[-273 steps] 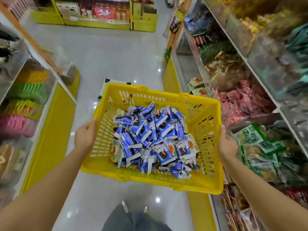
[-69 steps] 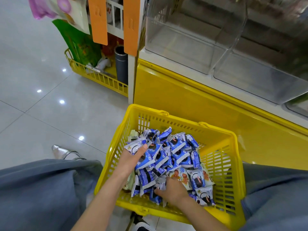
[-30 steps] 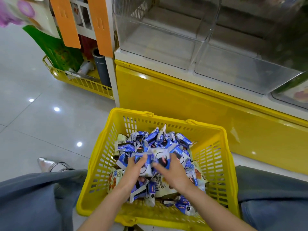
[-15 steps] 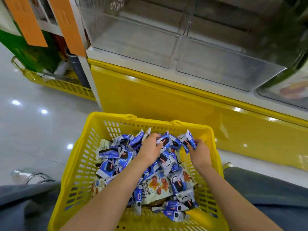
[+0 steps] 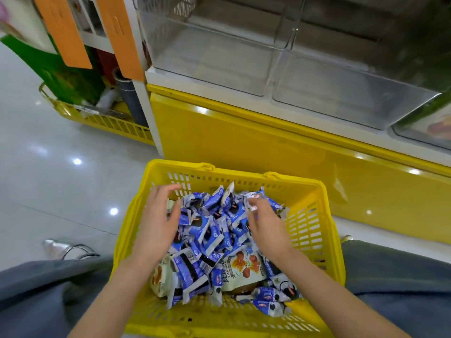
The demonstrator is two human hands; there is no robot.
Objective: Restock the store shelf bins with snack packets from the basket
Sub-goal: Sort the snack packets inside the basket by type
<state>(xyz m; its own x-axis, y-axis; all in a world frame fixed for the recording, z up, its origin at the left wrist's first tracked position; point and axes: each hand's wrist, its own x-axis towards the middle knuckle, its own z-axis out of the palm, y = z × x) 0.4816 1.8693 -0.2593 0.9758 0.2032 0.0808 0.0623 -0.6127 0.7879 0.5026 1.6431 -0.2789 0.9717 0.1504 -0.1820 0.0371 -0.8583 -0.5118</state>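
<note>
A yellow plastic basket (image 5: 246, 178) stands on the floor between my knees, heaped with small blue-and-white snack packets (image 5: 212, 231) and a few cream packets with an orange picture (image 5: 244, 267). My left hand (image 5: 157, 223) hovers over the left side of the heap, fingers spread and slightly curved, holding nothing. On the right of the heap, my right hand (image 5: 267, 228) curls its fingers round blue packets near the far wall. Above the basket, two clear shelf bins (image 5: 210, 59) (image 5: 346, 96) hold nothing.
The shelf's yellow base panel (image 5: 268, 147) rises right behind the basket. A low yellow wire rack (image 5: 107, 121) with goods and orange hanging strips (image 5: 64, 32) stand at the left. A further bin (image 5: 432, 125) at the right edge holds goods. Glossy floor lies to the left.
My left hand has let go of the packets it gripped and moved left, fingers spread. My right hand still grips packets at the far right of the heap.
</note>
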